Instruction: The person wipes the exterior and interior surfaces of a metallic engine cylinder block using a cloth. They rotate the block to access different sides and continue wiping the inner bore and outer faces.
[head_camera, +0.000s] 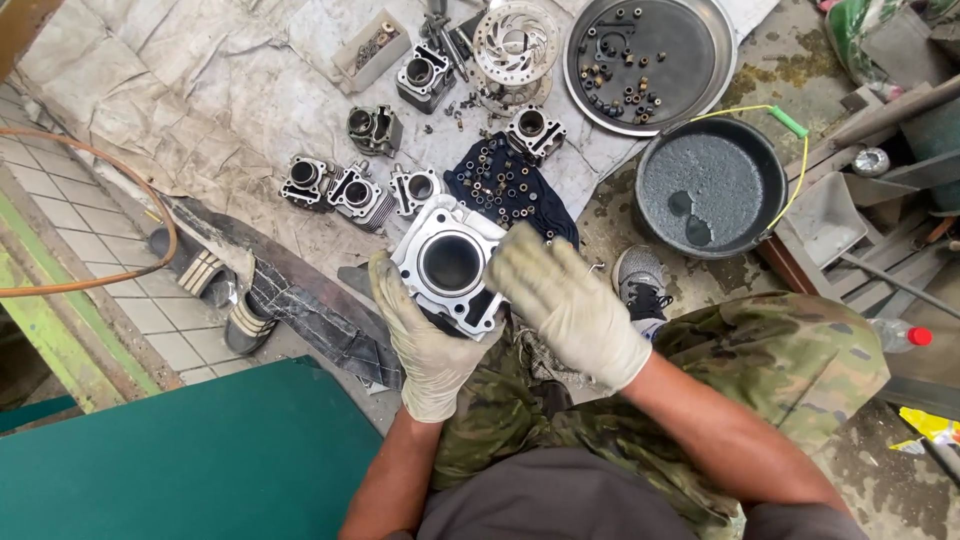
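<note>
The engine cylinder (450, 262) is up over the person's lap, the gloved left hand (425, 345) grasping it from below while the blurred right hand (570, 305) lies flat against its near edge, apparently wiping; its bore looks clean already, so I'd judge this one nearly done. Six more cylinders (360, 195) wait on the grey sheet (200, 90), beside one brake disc (514, 42), one round tray (650, 62) of small bits and one black basin (712, 185) of liquid.
</note>
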